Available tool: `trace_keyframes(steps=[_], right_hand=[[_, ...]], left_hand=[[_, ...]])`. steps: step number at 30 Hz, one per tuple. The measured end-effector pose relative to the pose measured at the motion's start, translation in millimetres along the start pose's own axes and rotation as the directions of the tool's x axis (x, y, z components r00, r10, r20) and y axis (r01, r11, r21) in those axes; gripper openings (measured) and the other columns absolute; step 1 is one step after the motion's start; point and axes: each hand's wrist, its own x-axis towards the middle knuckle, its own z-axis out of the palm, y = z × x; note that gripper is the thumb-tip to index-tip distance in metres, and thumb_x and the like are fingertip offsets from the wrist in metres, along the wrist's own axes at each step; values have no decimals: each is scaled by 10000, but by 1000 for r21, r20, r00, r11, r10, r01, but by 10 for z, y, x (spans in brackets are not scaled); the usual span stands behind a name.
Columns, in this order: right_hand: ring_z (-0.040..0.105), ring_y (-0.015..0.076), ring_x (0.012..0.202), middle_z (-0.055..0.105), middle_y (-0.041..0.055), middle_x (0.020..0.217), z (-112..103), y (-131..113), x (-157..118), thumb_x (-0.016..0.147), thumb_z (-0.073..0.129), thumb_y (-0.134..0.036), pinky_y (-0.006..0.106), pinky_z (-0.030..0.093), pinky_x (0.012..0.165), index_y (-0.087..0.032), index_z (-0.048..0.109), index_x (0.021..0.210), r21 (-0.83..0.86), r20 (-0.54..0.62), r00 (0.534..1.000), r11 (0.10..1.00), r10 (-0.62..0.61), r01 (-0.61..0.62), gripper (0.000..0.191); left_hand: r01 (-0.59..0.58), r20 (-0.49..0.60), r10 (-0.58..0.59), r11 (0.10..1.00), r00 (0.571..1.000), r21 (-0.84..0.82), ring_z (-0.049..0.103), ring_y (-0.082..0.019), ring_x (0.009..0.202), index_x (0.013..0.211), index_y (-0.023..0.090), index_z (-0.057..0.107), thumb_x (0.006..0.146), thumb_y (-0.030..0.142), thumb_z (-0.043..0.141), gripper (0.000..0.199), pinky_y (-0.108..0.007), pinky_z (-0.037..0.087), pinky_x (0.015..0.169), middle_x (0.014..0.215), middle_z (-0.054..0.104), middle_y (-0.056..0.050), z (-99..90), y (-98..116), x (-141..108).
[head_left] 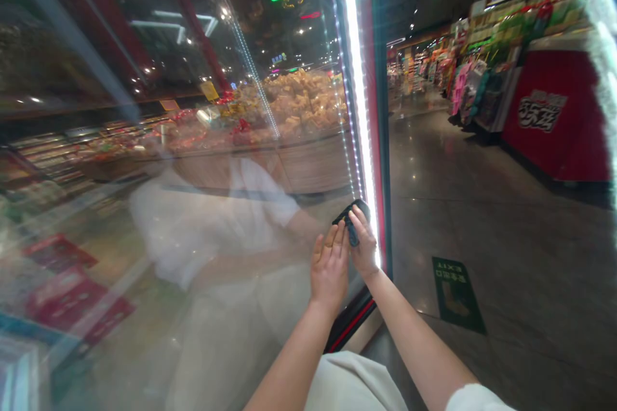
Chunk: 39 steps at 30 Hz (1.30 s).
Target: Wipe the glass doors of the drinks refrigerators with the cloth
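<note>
A large glass pane (231,237) fills the left side, with a reflection of a person in white on it. Near its right edge, beside a bright light strip (359,77), is a small dark object (353,234), perhaps a handle. My right hand (363,244) is wrapped against this dark object, its fingers bent over it. Just left of it, my left hand (331,266) lies nearly flat, fingers extended upward and fingertips at the dark object's lower left edge.
A red counter (549,115) with white lettering stands at the right. Racks of colourful goods (475,87) line the aisle. A green exit sign (457,295) lies on the grey floor (424,218). Heaped goods (303,103) show in the glass.
</note>
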Motion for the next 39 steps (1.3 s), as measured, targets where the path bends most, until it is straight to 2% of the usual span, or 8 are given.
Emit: trace_keyframes(steps=[5, 13, 20, 23, 28, 31, 36, 39], right_hand=[[447, 257, 1427, 434, 90, 1567, 163, -93, 229, 1009, 474, -232, 544, 439, 1139, -335, 331, 1548, 16, -134, 990, 999, 36, -34, 567], [491, 221, 1395, 519, 102, 1507, 171, -173, -377, 1006, 455, -223, 457, 470, 1105, -310, 444, 1497, -6, 71, 994, 996, 89, -89, 499], [443, 228, 1431, 482, 138, 1531, 348, -34, 139, 1011, 435, -213, 492, 431, 1147, -263, 376, 1544, -30, -129, 987, 994, 98, -102, 539], [456, 226, 1421, 489, 125, 1529, 438, -9, 107, 1002, 434, -179, 465, 448, 1141, -273, 345, 1558, -41, -130, 990, 997, 54, -60, 570], [487, 241, 1396, 427, 108, 1573, 405, 150, -235, 961, 492, -138, 416, 519, 1082, -297, 301, 1573, -25, 37, 999, 999, -30, 31, 661], [490, 231, 1395, 444, 75, 1565, 334, 336, -211, 959, 486, -123, 415, 518, 1087, -333, 340, 1556, 8, 168, 982, 997, -82, 81, 649], [430, 244, 1440, 411, 65, 1588, 544, 515, 36, 988, 481, -162, 484, 440, 1154, -339, 379, 1538, 72, 111, 991, 995, -78, 71, 587], [411, 260, 1452, 400, 68, 1594, 719, 584, -149, 992, 484, -168, 542, 405, 1167, -341, 346, 1550, 101, 81, 989, 988, -128, 119, 600]], left_hand=[[-15, -39, 15, 1000, 999, -9, 166, -138, 1539, 1570, 166, 252, 934, 90, 376, 652, -372, 185, 1278, 1639, 261, -16, -68, -97, 298], [45, -25, -46, 997, 999, -63, 261, -190, 1517, 1564, 142, 251, 911, 73, 383, 669, -408, 253, 1259, 1622, 298, -90, 138, -29, -361], [1, -92, -16, 986, 996, -169, 271, -168, 1514, 1580, 147, 121, 901, 24, 333, 722, -425, 337, 1226, 1625, 297, -77, 238, -144, 139], [-33, -143, 9, 985, 990, -166, 292, -166, 1504, 1580, 153, 126, 905, 16, 318, 715, -408, 343, 1224, 1620, 308, -82, 298, -216, 174], [50, -158, -65, 994, 985, -98, 222, -170, 1523, 1555, 100, 249, 907, 21, 347, 660, -374, 281, 1250, 1607, 327, -94, 552, -149, -150], [124, -135, -133, 990, 982, -71, 192, -175, 1529, 1543, 114, 302, 898, 22, 354, 654, -386, 218, 1269, 1607, 331, -74, 656, -65, -222], [142, -109, -138, 990, 984, 25, 142, -157, 1540, 1550, 130, 300, 882, 33, 375, 679, -384, 133, 1283, 1634, 276, -59, 670, -116, -17], [167, -100, -155, 977, 983, 129, 116, -177, 1547, 1543, 108, 321, 888, 64, 405, 662, -395, 75, 1285, 1649, 231, -78, 762, -127, -110]])
